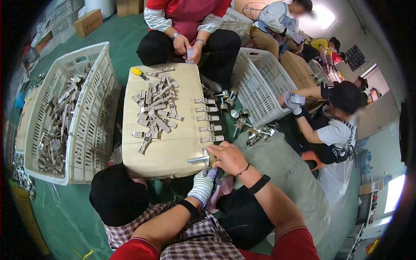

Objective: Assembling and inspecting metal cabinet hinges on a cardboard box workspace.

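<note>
My bare right hand (229, 157) is closed around a metal fitting (200, 160) at the near right corner of the cream-topped box (151, 167). The fitting has a round flange and a shaft pointing left over the box top. Just below it is my left hand (202, 186) in a striped glove, fingers curled upward near a small dark piece; its grip is partly hidden. Several flat metal clips (210, 128) stick out along the box's right edge. A loose heap of similar clips (156, 104) lies on the box top, with a yellow-handled tool (138, 71) behind it.
On the left stands a white crate (93, 125) full of metal parts. More round-based metal fittings (259, 134) lie right of the box, by another white crate (264, 78) and a grey-green sack (286, 173). A co-worker's hands (187, 48) work across the box; others sit at right.
</note>
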Demonstrator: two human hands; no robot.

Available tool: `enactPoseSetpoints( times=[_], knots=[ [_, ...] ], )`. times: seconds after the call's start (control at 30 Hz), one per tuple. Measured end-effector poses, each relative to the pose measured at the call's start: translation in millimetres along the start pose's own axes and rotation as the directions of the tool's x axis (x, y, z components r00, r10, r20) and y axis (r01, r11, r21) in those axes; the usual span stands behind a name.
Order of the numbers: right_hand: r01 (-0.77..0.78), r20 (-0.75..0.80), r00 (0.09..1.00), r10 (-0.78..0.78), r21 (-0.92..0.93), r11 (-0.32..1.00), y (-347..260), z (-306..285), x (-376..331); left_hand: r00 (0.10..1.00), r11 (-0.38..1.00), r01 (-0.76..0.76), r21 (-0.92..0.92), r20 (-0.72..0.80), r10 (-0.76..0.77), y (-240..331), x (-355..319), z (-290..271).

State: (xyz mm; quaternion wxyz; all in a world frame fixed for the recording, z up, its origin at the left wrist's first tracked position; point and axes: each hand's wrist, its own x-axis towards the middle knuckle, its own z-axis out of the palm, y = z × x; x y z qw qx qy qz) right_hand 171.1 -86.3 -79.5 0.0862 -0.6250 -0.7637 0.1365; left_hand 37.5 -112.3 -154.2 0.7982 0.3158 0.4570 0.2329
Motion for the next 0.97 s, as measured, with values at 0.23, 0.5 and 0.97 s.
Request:
enactPoseSetpoints(
  times=[0.23,0.5,0.97],
  knots=[
    [-0.007,0.01,1.0,0.007,-0.014,1.0,5.9,5.3,-2.3,0.997,0.963,-0.072,0.259,-0.009,0.076,19.5,-11.4,-3.2],
    [-0.005,-0.001,1.0,0.005,-0.049,0.999,8.5,13.1,0.6,0.934,0.729,-0.351,0.588,0.271,0.231,23.4,-30.4,-1.3],
    [-0.119,0.268,0.953,0.138,-0.087,0.989,5.8,-2.1,6.4,0.891,0.415,-0.451,0.79,0.425,0.16,24.4,4.4,-42.3]
  ],
)
